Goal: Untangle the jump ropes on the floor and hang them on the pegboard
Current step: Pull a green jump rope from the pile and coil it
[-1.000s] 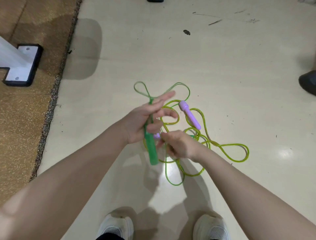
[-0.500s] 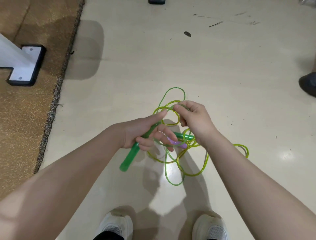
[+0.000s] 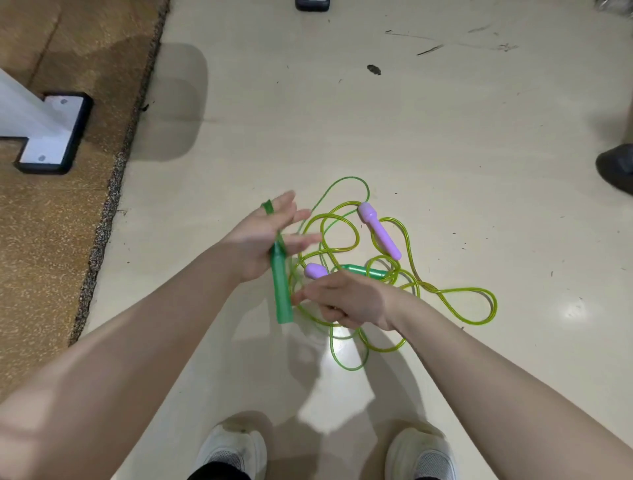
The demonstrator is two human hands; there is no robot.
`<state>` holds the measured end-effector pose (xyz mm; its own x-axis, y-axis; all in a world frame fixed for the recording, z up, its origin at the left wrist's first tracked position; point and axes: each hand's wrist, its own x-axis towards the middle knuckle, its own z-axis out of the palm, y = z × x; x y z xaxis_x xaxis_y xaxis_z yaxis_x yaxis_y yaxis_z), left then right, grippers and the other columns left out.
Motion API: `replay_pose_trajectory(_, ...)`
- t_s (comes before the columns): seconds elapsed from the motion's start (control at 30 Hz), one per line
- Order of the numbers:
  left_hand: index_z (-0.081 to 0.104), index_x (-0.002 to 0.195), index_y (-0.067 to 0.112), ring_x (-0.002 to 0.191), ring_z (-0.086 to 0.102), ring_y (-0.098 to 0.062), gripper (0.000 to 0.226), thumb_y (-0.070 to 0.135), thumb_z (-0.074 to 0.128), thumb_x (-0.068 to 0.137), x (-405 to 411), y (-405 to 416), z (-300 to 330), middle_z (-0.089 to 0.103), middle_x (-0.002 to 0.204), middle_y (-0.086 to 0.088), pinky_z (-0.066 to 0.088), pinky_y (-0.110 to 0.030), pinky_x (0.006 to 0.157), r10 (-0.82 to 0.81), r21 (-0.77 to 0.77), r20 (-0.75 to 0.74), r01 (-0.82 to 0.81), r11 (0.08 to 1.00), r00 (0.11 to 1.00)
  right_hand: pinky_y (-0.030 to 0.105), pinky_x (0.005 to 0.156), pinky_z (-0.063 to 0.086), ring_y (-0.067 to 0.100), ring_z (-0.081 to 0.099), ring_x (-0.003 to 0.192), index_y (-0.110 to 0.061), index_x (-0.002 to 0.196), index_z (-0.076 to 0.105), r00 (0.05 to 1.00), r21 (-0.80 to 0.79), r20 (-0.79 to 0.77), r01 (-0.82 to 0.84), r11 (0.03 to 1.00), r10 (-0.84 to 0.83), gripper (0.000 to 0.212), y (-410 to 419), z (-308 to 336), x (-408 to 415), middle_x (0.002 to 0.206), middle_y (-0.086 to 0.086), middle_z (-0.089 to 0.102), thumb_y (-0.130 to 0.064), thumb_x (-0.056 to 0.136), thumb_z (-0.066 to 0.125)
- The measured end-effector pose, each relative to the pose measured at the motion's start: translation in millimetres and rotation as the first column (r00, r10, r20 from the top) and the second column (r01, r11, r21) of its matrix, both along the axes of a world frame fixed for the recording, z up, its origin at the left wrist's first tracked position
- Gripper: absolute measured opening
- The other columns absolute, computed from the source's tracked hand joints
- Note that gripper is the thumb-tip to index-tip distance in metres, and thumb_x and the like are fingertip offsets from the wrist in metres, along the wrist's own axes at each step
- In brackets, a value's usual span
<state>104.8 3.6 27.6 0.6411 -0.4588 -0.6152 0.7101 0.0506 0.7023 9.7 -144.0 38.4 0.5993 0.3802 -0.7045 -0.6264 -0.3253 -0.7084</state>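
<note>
Two tangled jump ropes lie on the cream floor. One has a yellow-green cord with purple handles: one lies bare, and the tip of the other shows just beyond my right hand. The other rope has a thin green cord, and one of its green handles lies in the tangle. My left hand holds its other green handle by the top, hanging down, with fingers stretched out and green cord looped over the hand's far edge. My right hand, fingers curled, pinches cord at the near side of the tangle.
A brown mat covers the floor on the left, with a white stand foot edged in black on it. Someone's dark shoe is at the right edge. A dark object sits at the top. My white shoes are below.
My left hand turned the green handle from slanting toward the lower left to hanging straight down. My right hand dropped from the upper loops to the near side, uncovering the purple handle.
</note>
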Motion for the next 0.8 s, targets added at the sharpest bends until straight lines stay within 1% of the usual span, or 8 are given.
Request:
replay_pose_trajectory(0.13, 0.026, 0.146, 0.021, 0.071, 0.071, -0.011, 0.050, 0.022, 0.044, 0.099, -10, 20, -30, 0.048, 0.135, -0.001, 0.056, -0.023, 0.068, -0.113, 0.353, 0.117, 0.065, 0.934, 0.987, 0.019, 0.037, 0.016, 0.009, 0.026, 0.038, -0.004, 0.114, 0.060, 0.978, 0.022, 0.078, -0.196, 0.980, 0.193, 0.024, -6, 35, 16, 0.045, -0.010, 0.039, -0.016, 0.096, 0.050)
replay_pose_trajectory(0.2, 0.041, 0.138, 0.018, 0.044, 0.055, -0.008, 0.041, 0.030, 0.042, 0.099, -12, 26, -24, 0.062, 0.111, -0.005, 0.051, -0.020, 0.052, -0.247, 0.376, 0.065, 0.206, 0.903, 0.967, 0.034, 0.073, 0.036, 0.006, 0.029, 0.035, -0.006, 0.092, 0.063, 0.976, 0.071, 0.218, -0.005, 0.997, -0.011, 0.014, -11, 48, 21, 0.040, -0.010, 0.042, -0.007, 0.094, 0.049)
replay_pose_trajectory(0.23, 0.049, 0.131, 0.015, 0.035, 0.041, -0.008, 0.042, 0.040, 0.041, 0.097, -13, 25, -17, 0.065, 0.099, -0.007, 0.044, -0.020, 0.044, -0.327, 0.349, 0.019, 0.300, 0.888, 0.945, 0.039, 0.061, 0.042, 0.005, 0.031, 0.034, -0.007, 0.083, 0.062, 0.941, 0.138, 0.266, 0.177, 0.974, -0.209, 0.016, -14, 48, 24, 0.040, -0.008, 0.043, -0.005, 0.093, 0.049)
replay_pose_trajectory(0.37, 0.067, 0.104, 0.009, 0.025, 0.019, -0.001, 0.087, 0.079, 0.028, 0.072, -15, 14, 4, 0.052, 0.057, -0.003, 0.021, -0.011, 0.035, -0.585, -0.117, -0.168, 0.574, 0.811, 0.793, 0.017, 0.044, 0.027, 0.007, 0.029, 0.043, -0.014, 0.074, 0.064, 0.570, 0.259, 0.283, 0.729, 0.634, -0.771, 0.018, -29, 16, 37, 0.057, 0.000, 0.044, -0.013, 0.090, 0.056)
replay_pose_trajectory(0.5, 0.057, 0.125, 0.006, 0.029, 0.030, -0.002, 0.060, 0.052, 0.054, 0.086, -8, 1, 13, 0.061, 0.069, -0.003, 0.032, -0.011, 0.037, -0.666, -0.710, -0.073, 0.431, 0.557, 0.742, 0.022, 0.056, 0.031, 0.009, 0.036, 0.053, -0.017, 0.066, 0.061, 0.473, -0.009, 0.457, 0.849, 0.528, -0.753, 0.027, -37, -21, 26, 0.068, 0.002, 0.054, -0.029, 0.091, 0.057)
replay_pose_trajectory(0.67, 0.045, 0.134, 0.024, 0.041, 0.053, 0.000, 0.049, 0.022, 0.056, 0.087, 4, -5, 20, 0.070, 0.101, -0.004, 0.046, -0.009, 0.044, 0.017, -0.447, -0.142, -0.079, 0.891, 0.990, 0.020, 0.040, 0.024, 0.011, 0.031, 0.041, -0.017, 0.075, 0.068, 0.963, -0.099, 0.142, 0.242, 0.965, -0.227, 0.037, -14, -15, -5, 0.054, 0.000, 0.051, -0.032, 0.098, 0.043)
replay_pose_trajectory(0.73, 0.037, 0.138, 0.026, 0.069, 0.070, -0.013, 0.044, 0.018, 0.045, 0.096, 6, -3, 10, 0.065, 0.118, -0.009, 0.057, -0.027, 0.079, 0.232, -0.308, -0.181, -0.279, 0.910, 0.956, 0.016, 0.036, 0.029, 0.011, 0.037, 0.035, -0.030, 0.085, 0.068, 0.995, -0.066, 0.003, -0.096, 0.993, 0.096, 0.031, 1, -6, -9, 0.076, 0.017, 0.057, -0.030, 0.098, 0.040)
replay_pose_trajectory(0.8, 0.029, 0.142, 0.031, 0.084, 0.072, -0.020, 0.048, 0.016, 0.044, 0.098, 7, 6, -4, 0.053, 0.134, -0.007, 0.042, -0.046, 0.103, 0.279, -0.120, -0.143, -0.296, 0.947, 0.950, 0.017, 0.036, 0.039, 0.011, 0.049, 0.037, -0.029, 0.114, 0.059, 0.943, 0.044, -0.041, -0.329, 0.943, 0.331, 0.022, 11, 9, -8, 0.081, 0.010, 0.059, -0.027, 0.099, 0.044)
